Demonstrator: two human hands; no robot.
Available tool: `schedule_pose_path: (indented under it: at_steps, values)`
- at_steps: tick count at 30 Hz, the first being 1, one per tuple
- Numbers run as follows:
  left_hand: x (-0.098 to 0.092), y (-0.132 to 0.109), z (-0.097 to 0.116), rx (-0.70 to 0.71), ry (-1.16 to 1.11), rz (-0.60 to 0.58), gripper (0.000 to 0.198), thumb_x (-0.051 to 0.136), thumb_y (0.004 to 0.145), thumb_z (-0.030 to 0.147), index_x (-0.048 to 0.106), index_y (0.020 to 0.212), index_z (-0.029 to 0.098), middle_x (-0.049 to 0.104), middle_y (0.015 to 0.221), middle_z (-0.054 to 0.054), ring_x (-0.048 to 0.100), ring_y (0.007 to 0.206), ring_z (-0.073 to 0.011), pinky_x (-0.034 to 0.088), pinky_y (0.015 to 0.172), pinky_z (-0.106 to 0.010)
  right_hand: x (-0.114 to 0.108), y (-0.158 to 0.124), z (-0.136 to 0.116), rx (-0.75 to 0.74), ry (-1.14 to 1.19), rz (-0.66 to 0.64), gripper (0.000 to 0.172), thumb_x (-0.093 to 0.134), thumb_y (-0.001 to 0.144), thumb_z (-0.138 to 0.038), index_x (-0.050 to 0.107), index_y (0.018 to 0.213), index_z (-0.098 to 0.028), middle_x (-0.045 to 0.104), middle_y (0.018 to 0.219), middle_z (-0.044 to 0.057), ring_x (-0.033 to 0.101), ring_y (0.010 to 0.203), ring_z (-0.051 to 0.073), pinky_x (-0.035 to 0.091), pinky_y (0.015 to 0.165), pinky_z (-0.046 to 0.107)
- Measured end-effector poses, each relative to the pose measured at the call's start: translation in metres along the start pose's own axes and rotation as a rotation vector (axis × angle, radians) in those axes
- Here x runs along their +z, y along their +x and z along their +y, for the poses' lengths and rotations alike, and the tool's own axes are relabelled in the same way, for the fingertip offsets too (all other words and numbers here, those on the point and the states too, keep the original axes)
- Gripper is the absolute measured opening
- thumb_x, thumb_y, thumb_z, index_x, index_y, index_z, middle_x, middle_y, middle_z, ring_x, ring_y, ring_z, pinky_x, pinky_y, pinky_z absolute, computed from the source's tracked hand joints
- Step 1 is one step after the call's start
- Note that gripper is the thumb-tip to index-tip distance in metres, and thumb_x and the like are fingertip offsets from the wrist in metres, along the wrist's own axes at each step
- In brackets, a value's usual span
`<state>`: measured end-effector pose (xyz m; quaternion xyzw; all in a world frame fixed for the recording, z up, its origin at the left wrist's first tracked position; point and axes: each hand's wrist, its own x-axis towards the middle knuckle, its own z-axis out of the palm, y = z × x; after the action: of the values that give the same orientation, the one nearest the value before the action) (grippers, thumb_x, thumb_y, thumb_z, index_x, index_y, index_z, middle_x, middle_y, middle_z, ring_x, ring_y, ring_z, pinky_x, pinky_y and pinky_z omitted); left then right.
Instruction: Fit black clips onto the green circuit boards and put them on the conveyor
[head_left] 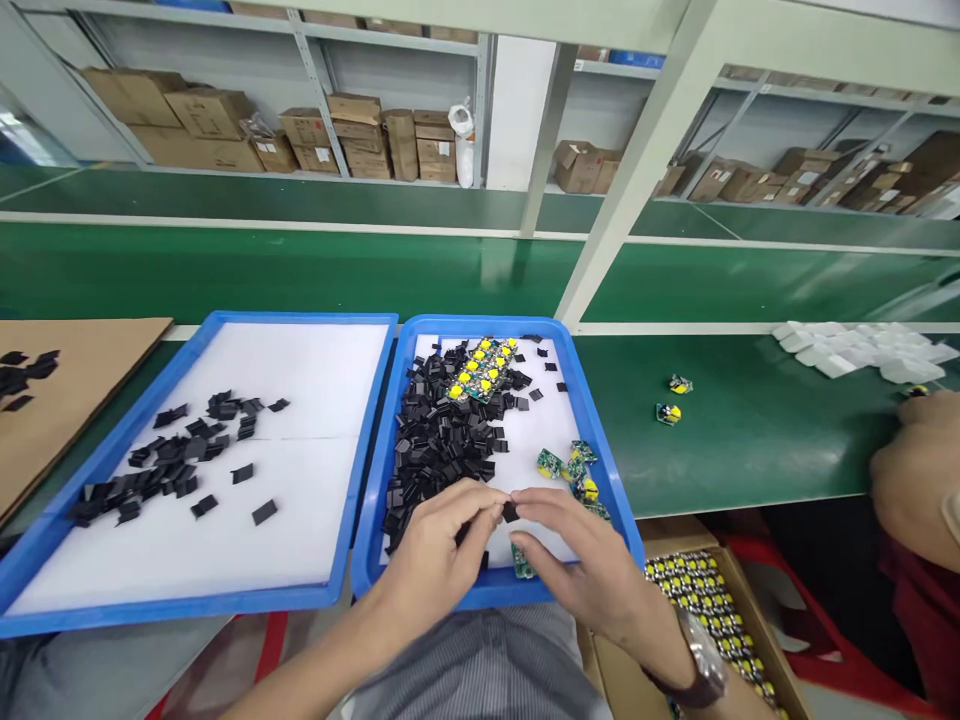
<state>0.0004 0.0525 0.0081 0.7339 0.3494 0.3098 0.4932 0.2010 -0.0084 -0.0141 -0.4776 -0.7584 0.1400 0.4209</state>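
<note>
My left hand (442, 535) is over the front of the right blue tray (622, 500), thumb and index finger pinched at a small black folded piece (510, 511). My right hand (581, 545) meets it from the other side; its index fingertip is at the piece, and its thumb is spread apart below. Just under that thumb shows a green circuit board (523, 562), partly hidden. A heap of black pieces (442, 430) fills the tray's left side. On top lies a panel of boards with yellow parts (484, 370). Several loose green boards (576, 465) lie beyond my right hand.
To the left, another blue tray (337, 540) holds scattered black pieces (180, 450). Cardboard (82, 400) lies further left. Two small assemblies (667, 413) and white pieces (862, 348) sit on the green bench. A box of yellow-topped units (705, 600) stands below. Another person's arm (919, 470) is at right.
</note>
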Motion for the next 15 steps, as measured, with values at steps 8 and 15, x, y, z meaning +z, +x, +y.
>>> schedule_pose_path:
  at_steps: [8, 15]
  values:
    - [0.009, -0.007, 0.001, 0.057, 0.193, -0.042, 0.032, 0.06, 0.103, 0.025, 0.055, 0.135, 0.026, 0.073, 0.119, -0.004, 0.073, 0.102, -0.0172, 0.06, 0.093, -0.032, -0.013, -0.009, 0.0, 0.22, 0.34, 0.096, 0.033, 0.069, 0.096, -0.01, 0.075, 0.123, -0.03, 0.074, 0.1, 0.005, 0.072, 0.089, 0.019, 0.063, 0.075, 0.032]
    - [0.017, -0.006, -0.003, 0.052, 0.43, -0.377, 0.044, 0.066, 0.099, 0.024, 0.053, 0.141, 0.024, 0.066, 0.127, -0.008, 0.061, 0.123, -0.0268, 0.057, 0.104, -0.046, -0.017, -0.028, 0.006, 0.353, 0.318, 0.202, 0.033, 0.069, 0.095, -0.01, 0.078, 0.119, -0.03, 0.076, 0.102, 0.005, 0.073, 0.093, 0.02, 0.062, 0.079, 0.033]
